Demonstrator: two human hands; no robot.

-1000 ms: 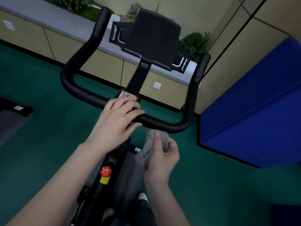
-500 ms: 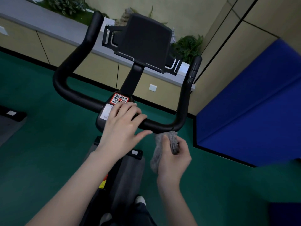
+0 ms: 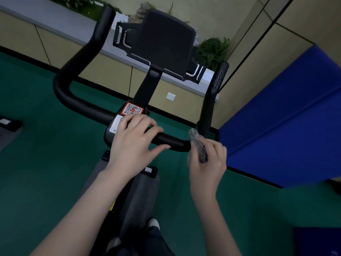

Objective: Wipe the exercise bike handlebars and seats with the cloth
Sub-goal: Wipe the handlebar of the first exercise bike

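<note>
A black U-shaped handlebar of an exercise bike fills the middle of the view, with a black tablet holder above its stem. My left hand rests on the centre of the near crossbar, fingers spread and loosely curved over it, just below a red QR sticker. My right hand grips a bunched grey cloth and presses it against the bar's right corner, where the crossbar bends up into the right arm. The seat is out of view.
The bike frame runs down between my arms toward my shoes. Green floor lies all around. A blue padded mat stands close on the right. A low cabinet ledge with plants runs along the back wall.
My right hand has slid the cloth rightward along the crossbar, from beside my left hand to the right corner. My left hand stayed on the centre of the bar.
</note>
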